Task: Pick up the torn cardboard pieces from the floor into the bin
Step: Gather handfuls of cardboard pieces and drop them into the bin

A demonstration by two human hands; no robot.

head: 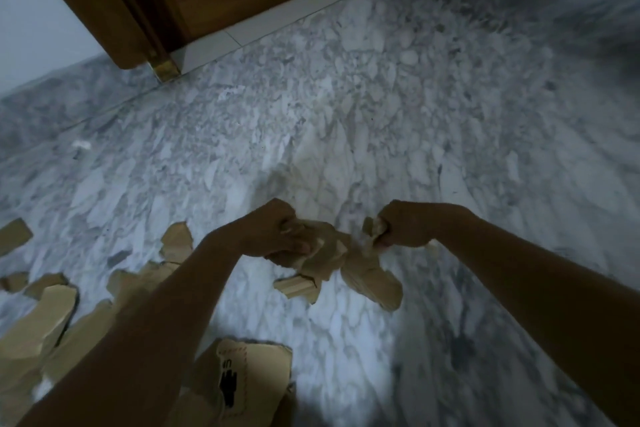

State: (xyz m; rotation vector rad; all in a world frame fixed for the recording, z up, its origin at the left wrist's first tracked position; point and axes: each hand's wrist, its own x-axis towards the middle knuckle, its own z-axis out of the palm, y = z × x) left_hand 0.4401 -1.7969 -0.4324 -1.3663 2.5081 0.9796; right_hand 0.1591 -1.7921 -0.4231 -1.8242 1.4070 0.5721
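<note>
Both hands' grip – cardboard pcs (332, 260) – over marble floor (415, 114)

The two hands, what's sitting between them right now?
In the head view, crumpled torn cardboard spans between the left hand and right hand; both grip it above the marble floor.

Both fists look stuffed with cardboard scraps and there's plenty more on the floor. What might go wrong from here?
Three risks, judging by this view:
1. The left hand grips a loose bunch of cardboard pieces that hang below it; some may slip out.
2. The right hand is already closed on a small scrap, so picking up more means loosening a grip.
3. No bin is in view; carrying the load past the scattered pieces on the marble floor could mean stepping on them.
</note>
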